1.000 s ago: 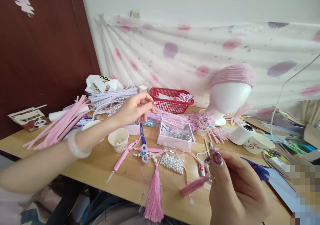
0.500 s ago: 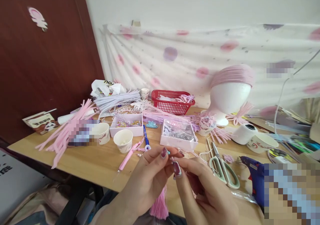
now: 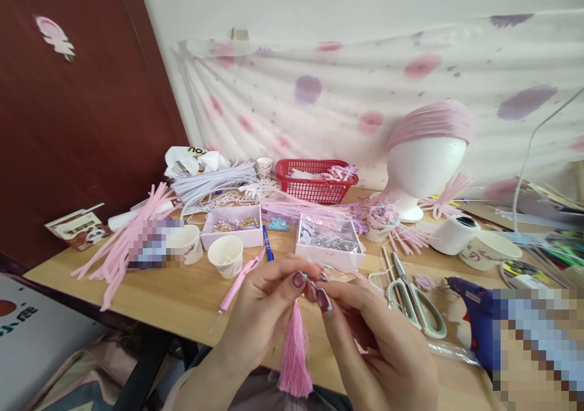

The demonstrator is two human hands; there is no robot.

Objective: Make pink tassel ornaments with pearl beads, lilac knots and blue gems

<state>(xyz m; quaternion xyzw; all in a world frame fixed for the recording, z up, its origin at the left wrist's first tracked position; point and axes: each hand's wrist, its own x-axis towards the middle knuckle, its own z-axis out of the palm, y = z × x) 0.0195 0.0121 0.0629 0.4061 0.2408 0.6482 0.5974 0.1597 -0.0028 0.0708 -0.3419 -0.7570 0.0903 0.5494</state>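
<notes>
The left hand (image 3: 253,317) is pinched, seemingly around the hidden top of a pink tassel (image 3: 295,359), which hangs down over the lap (image 3: 249,393). Alongside, the right hand (image 3: 378,329) pinches too; what it grips cannot be told. A slackened pinch could drop the tassel.

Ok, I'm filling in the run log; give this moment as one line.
left hand: pinching; right hand: pinching alongside; what's pinched: unclear; pink tassel: hanging below hands; scissors: farther right

A tiny teal piece (image 3: 306,275) (mostly hidden) sits pinched above a downward-pointing pink tassel (image 3: 295,356).
</notes>
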